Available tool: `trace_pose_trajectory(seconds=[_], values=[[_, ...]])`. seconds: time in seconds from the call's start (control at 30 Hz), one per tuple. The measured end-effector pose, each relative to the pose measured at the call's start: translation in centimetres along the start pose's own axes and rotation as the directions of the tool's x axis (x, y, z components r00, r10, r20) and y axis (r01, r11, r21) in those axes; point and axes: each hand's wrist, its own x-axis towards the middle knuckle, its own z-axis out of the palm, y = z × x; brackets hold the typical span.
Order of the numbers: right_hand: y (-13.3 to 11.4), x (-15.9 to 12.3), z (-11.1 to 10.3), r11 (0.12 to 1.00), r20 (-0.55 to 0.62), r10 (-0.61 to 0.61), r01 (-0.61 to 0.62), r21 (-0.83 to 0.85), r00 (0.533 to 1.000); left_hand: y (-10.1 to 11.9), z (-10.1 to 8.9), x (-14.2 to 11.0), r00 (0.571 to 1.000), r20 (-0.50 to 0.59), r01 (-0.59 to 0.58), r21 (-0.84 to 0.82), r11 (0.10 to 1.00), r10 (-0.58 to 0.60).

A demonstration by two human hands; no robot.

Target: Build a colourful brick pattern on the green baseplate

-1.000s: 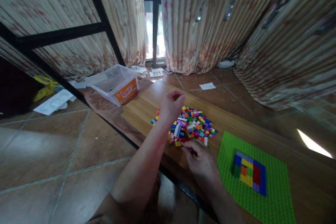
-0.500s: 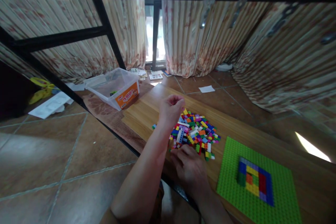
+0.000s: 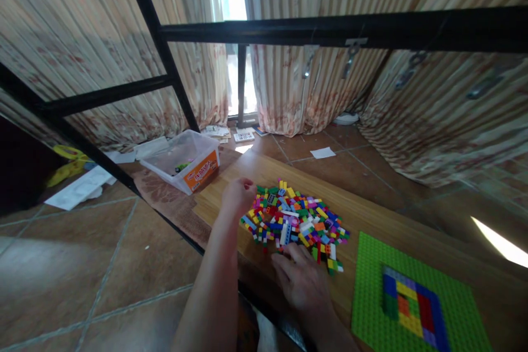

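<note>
A heap of small coloured bricks (image 3: 295, 219) lies on a wooden tabletop (image 3: 231, 173). My left hand (image 3: 236, 196) rests at the heap's left edge, its fingers curled in a loose fist against the bricks; what they hold, if anything, is hidden. My right hand (image 3: 300, 276) lies at the heap's near edge, fingers stretched flat and touching the nearest bricks. To the right sits a green baseplate (image 3: 371, 297) carrying a flat rectangle of blue, yellow, red, orange and green bricks (image 3: 409, 303).
A clear plastic tub with an orange label (image 3: 185, 158) stands at the table's far left end. A black metal frame (image 3: 289, 27) crosses overhead. Striped curtains (image 3: 433, 104) hang behind. Papers (image 3: 323, 152) lie on the tiled floor.
My left hand dropped from above the heap to its left edge. My right hand slid left along the near edge and flattened. The view tilted upward.
</note>
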Motion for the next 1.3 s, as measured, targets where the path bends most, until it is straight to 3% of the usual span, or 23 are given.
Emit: trace_pose_trajectory(seconds=[0.27, 0.53, 0.73, 0.83, 0.93, 1.07, 1.17, 1.3], values=[[1.7, -0.9, -0.2, 0.999, -0.035, 0.034, -0.034, -0.014, 0.999, -0.9, 1.2, 0.9, 0.998, 0.035, -0.053, 0.240, 0.969, 0.046], [0.4, -1.2, -1.0, 0.996, -0.061, 0.054, -0.050, 0.072, 0.997, -1.9, 3.1, 2.4, 0.981, 0.052, -0.195, 0.271, 0.943, 0.188], [1.6, -0.9, -2.6, 0.989, -0.111, 0.140, -0.133, 0.068, 0.984, -1.4, 4.0, 2.5, 0.958, 0.078, -0.286, 0.306, 0.908, 0.275], [3.5, -0.9, -4.2, 0.961, -0.194, 0.277, -0.274, 0.045, 0.941, -1.3, 3.8, 2.6, 0.956, 0.089, -0.294, 0.323, 0.900, 0.280], [5.8, -1.2, -6.0, 0.890, -0.248, 0.451, -0.452, 0.055, 0.857, -0.7, 2.7, 2.1, 0.963, 0.090, -0.270, 0.310, 0.911, 0.254], [8.6, -1.9, -7.8, 0.806, -0.257, 0.573, -0.592, 0.004, 0.778, 1.6, 1.7, -0.2, 0.969, 0.032, -0.247, 0.121, 0.962, 0.245], [9.8, -2.5, -8.3, 0.771, -0.242, 0.613, -0.636, -0.023, 0.752, 3.7, 2.6, -2.7, 0.926, 0.136, -0.344, -0.082, 0.935, 0.353], [10.2, -2.7, -8.1, 0.783, -0.182, 0.605, -0.620, -0.038, 0.775, 5.4, 4.9, -5.1, 0.785, 0.359, -0.505, -0.101, 0.857, 0.505]])
